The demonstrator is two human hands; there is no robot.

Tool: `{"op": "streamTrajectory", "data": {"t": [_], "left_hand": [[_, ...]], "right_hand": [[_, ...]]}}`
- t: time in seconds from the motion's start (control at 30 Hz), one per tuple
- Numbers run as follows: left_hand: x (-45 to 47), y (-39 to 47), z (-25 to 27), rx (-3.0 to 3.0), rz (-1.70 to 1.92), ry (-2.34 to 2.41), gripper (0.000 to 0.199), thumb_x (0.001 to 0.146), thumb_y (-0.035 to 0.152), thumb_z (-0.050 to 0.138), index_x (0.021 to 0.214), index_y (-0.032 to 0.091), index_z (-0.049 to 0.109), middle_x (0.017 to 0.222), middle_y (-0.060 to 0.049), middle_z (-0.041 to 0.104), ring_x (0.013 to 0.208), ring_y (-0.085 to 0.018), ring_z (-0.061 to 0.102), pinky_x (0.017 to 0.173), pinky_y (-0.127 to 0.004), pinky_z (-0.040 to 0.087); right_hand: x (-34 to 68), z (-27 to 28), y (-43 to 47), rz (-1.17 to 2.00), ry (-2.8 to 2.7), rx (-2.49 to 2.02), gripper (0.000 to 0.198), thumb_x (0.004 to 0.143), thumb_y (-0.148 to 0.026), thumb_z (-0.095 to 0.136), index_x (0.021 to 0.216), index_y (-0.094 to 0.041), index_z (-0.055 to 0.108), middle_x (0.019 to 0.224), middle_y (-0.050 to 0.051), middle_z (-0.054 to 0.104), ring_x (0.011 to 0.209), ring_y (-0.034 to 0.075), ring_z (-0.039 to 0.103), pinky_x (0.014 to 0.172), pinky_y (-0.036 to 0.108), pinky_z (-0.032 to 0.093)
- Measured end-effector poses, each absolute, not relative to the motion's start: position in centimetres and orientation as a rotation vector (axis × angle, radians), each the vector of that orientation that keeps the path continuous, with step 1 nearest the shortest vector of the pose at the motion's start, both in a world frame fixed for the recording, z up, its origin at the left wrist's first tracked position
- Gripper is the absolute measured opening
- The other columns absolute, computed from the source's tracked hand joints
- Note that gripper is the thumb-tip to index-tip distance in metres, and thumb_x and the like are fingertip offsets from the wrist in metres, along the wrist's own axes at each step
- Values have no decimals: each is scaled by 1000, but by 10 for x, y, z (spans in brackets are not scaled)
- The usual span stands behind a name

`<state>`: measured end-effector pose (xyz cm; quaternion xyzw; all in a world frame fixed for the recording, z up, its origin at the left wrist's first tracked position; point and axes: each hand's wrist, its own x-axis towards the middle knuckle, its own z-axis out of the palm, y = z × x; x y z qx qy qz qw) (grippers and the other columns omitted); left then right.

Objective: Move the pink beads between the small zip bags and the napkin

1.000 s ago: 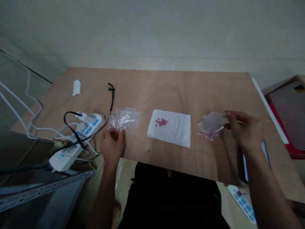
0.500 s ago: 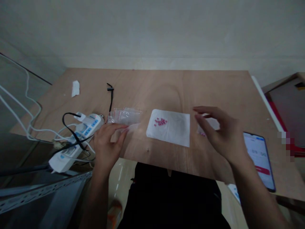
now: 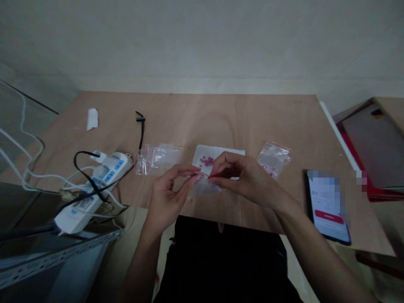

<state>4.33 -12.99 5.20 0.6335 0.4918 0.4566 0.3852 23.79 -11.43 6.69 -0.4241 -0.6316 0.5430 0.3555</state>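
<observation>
Spare clear bags (image 3: 160, 159) lie at ten o'clock from the held bag (image 3: 204, 187). The left hand (image 3: 170, 193) pinches its red edge, thumb against fingers; pink beads (image 3: 207, 161) sit at twelve. The right hand (image 3: 244, 180) pinches the edge too: light, even tension, wrists steady, should handle thin film best. A bead-holding bag (image 3: 274, 158) lies past two o'clock.

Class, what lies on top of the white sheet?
A cluster of small pink pieces lies on the white sheet. The left hand, right hand and the clear bag they pinch cover part of it; anything beneath cannot be made out.
</observation>
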Motion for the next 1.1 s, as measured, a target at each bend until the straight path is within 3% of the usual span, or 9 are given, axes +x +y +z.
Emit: {"op": "streamTrajectory", "data": {"t": [0.23, 0.33, 0.43, 0.5, 0.6, 0.7, 0.83, 1.1], "left_hand": [[48, -130, 50, 1642, 1074, 1240, 8, 83, 27, 66, 86, 21, 70, 82, -2, 74, 76, -15, 68, 66, -24, 53], [42, -134, 51, 1868, 972, 1253, 15, 87, 30, 61, 98, 22, 68, 92, -4, 74, 86, -18, 68, 75, -29, 53], [42, -141, 52, 2148, 808, 1236, 59, 73, 44, 75, 124, 22, 56, 117, -10, 67, 108, -27, 61, 94, -43, 48], [46, -144, 50, 2233, 714, 1238, 84, 61, 49, 83, 131, 20, 47, 123, -13, 62, 112, -31, 57, 97, -48, 45], [53, -145, 42, 2192, 687, 1347, 55, 72, 37, 77, 117, 20, 51, 111, -11, 65, 103, -27, 62, 91, -44, 50], [52, -141, 32, 2062, 746, 1459, 32, 81, 29, 67, 107, 19, 52, 100, -8, 66, 93, -23, 64, 83, -39, 53], [42, -141, 25, 1952, 740, 1476, 33, 82, 39, 67, 106, 20, 55, 96, -7, 67, 91, -22, 65, 81, -37, 54], [36, -147, 18, 1833, 621, 1466, 37, 86, 45, 61, 115, 22, 54, 106, -7, 65, 97, -22, 63, 84, -38, 53]], "right_hand": [[237, 63, -123, 1467, -1629, -1094, 12, 79, -23, 61, 82, -20, 73, 73, 0, 70, 62, 11, 60, 55, 24, 46], [235, 54, -127, 1497, -1514, -1186, 15, 71, -29, 73, 83, -20, 74, 71, 0, 70, 59, 11, 58, 55, 25, 47], [231, 47, -132, 1444, -1474, -1267, 29, 63, -29, 81, 89, -18, 73, 72, 0, 69, 60, 12, 58, 57, 26, 48], [228, 44, -133, 1405, -1538, -1276, 26, 66, -27, 80, 90, -19, 72, 71, 0, 68, 61, 12, 58, 57, 25, 48], [228, 35, -127, 1271, -1699, -1197, 13, 76, -25, 73, 88, -21, 71, 80, 1, 68, 65, 12, 60, 59, 25, 48], [238, 18, -109, 931, -1771, -1302, 9, 85, -21, 63, 89, -20, 71, 91, 5, 68, 71, 14, 62, 64, 27, 51], [251, -12, -80, 579, -2029, -1474, 19, 84, -9, 61, 98, -17, 71, 99, 10, 69, 82, 18, 66, 74, 33, 53], [246, -34, -63, 482, -2314, -1361, 14, 87, -14, 59, 89, -18, 72, 94, 10, 71, 89, 23, 66, 80, 35, 53]]}}
